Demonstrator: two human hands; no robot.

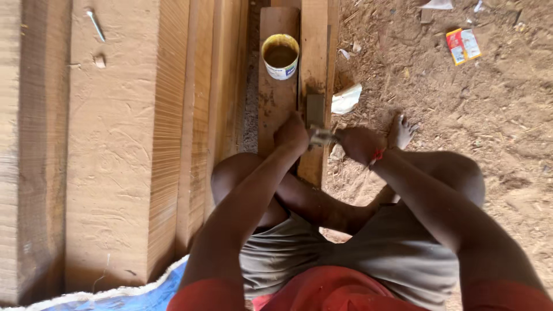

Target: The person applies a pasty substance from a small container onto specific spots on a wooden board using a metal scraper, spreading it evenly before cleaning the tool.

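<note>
Plank (314,52), narrow, upright: left hand (291,133) and right hand (359,144) jointly grip small pale object (321,136); filler application seemingly under way; next needs reloading from tub (280,56).

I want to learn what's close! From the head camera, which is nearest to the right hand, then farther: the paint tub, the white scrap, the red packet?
From the right hand:
1. White scrap, just above it.
2. Paint tub, up left on the plank.
3. Red packet, far up right on the dirt.
</note>
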